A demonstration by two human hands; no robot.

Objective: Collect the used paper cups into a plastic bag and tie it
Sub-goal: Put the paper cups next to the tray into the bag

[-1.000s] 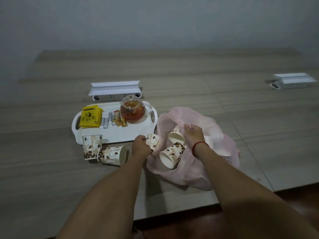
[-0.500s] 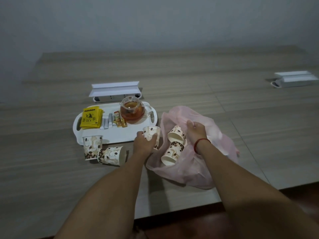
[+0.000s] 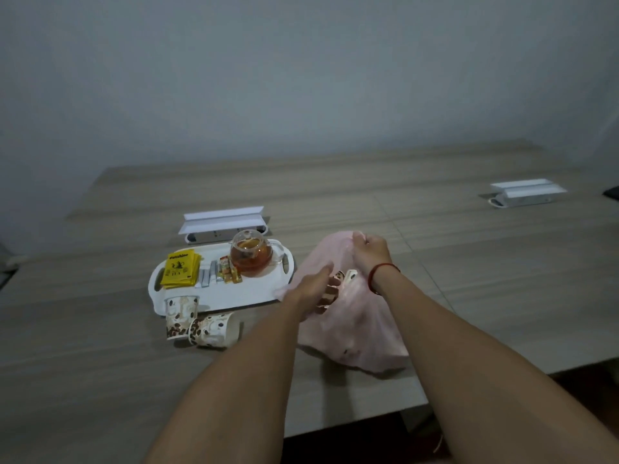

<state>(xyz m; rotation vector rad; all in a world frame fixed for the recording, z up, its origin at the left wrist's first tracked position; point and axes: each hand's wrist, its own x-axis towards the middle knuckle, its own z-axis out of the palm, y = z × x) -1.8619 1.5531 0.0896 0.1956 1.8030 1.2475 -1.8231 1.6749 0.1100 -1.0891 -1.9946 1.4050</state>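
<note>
Two cups (image 3: pixel 181 316) beside tray (image 3: pixel 254 294), one pink bag (image 3: pixel 355 329)

Red cord wrist bracelet (image 3: pixel 371 280)

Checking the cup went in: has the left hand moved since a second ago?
Yes. The left hand moved right, from the front right corner of the white tray to the mouth of the pink bag.

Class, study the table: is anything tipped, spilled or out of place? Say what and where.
One paper cup lies tipped on its side on the table, in front of the white tray, beside an upright cup. No spill shows around it. Nothing else stands out.
</note>
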